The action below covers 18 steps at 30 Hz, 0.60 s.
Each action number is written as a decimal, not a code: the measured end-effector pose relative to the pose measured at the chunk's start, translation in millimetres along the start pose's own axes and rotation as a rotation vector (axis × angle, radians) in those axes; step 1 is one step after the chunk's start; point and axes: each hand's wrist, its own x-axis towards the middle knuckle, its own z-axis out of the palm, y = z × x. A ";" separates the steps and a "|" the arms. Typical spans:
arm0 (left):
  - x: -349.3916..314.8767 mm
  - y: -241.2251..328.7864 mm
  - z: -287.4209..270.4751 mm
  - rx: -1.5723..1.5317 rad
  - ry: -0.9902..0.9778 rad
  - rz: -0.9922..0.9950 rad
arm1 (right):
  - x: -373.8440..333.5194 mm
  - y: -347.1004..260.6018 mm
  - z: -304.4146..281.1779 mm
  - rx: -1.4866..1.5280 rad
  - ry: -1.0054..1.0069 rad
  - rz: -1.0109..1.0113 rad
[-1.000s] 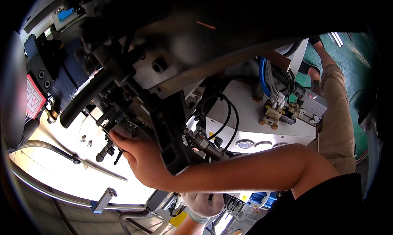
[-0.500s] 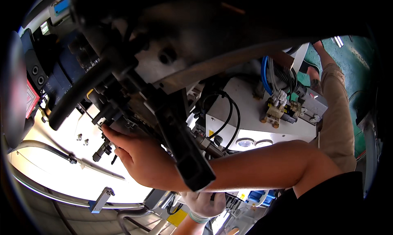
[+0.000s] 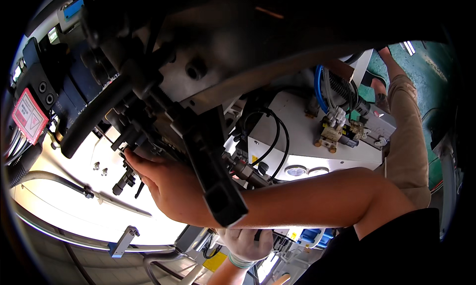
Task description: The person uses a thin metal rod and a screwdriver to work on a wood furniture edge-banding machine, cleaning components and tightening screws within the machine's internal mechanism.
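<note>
My bare right hand (image 3: 178,193) reaches in from the right, below a black sleeve. Its visible fingers bend in against the underside of a dark machine assembly (image 3: 148,136); their grip is largely hidden among black fittings. A square-ended black bar (image 3: 218,186) hangs in front of my wrist. Under my right forearm, my left hand (image 3: 245,245) wears a pale glove and comes up from the lower edge. Its fingers are curled around something dark that I cannot make out. A small black fitting with a lever (image 3: 124,181) sits beside my right fingertips.
Overhead looms a large dark metal plate (image 3: 238,81). To the right stands a grey box (image 3: 297,131) with round gauges, hoses and a brass valve block (image 3: 329,133). Beige-trousered legs (image 3: 409,136) stand on the green floor. A curved black handle (image 3: 96,114) juts left; a corrugated hose (image 3: 54,176) runs below.
The view has shifted slightly: the black bar appears farther left and higher, and a red-edged label shows more fully at left. Both hands stay almost where they were.
</note>
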 end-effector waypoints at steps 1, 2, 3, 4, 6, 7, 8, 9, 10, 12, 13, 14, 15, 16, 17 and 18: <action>0.1 -0.7 0.2 -0.006 0.002 0.007 | -2.9 2.8 0.5 -0.011 0.019 -0.016; 0.3 -1.4 0.9 -0.011 0.003 0.014 | -7.9 7.0 2.3 -0.021 0.038 -0.033; -0.4 -1.1 0.9 -0.019 0.010 0.009 | -10.0 2.7 0.9 -0.032 0.054 -0.048; -1.5 -0.9 1.5 -0.027 0.016 0.003 | -11.1 -0.2 -1.2 -0.019 0.001 0.017; -2.4 -0.6 2.0 -0.042 0.026 0.003 | -13.0 -7.8 -5.6 0.003 -0.099 0.145; -0.3 -1.6 3.0 -0.048 0.027 0.016 | -12.7 -2.7 -1.9 0.007 -0.012 0.066; 2.0 -1.4 3.4 -0.052 0.027 0.026 | -12.0 4.6 5.1 0.013 0.072 -0.012; 3.7 -0.8 3.0 -0.031 0.026 0.036 | -12.4 12.9 10.7 0.020 0.154 -0.089; 2.3 -0.6 2.2 -0.010 0.026 0.037 | -12.5 9.7 8.8 0.042 0.145 -0.068; -0.4 -0.2 1.7 0.003 0.026 0.026 | -11.6 4.4 6.1 0.090 0.126 -0.041; -0.6 -0.7 2.3 -0.007 0.025 0.022 | -10.7 5.6 6.3 0.115 0.122 -0.040; -1.1 -1.3 2.9 -0.017 0.024 0.017 | -6.7 11.6 11.2 0.143 0.118 -0.056; -2.0 -2.0 3.3 -0.016 0.019 0.013 | -4.9 15.6 14.1 0.171 0.114 -0.072; -0.5 -1.3 2.4 -0.015 0.015 0.015 | -3.6 11.3 11.7 0.132 0.078 -0.030; 1.1 -0.8 1.6 -0.014 0.012 0.017 | -1.9 7.0 9.6 0.094 0.043 0.013; 3.2 -0.4 0.9 -0.019 0.014 0.024 | -0.4 2.2 7.0 0.054 0.008 0.056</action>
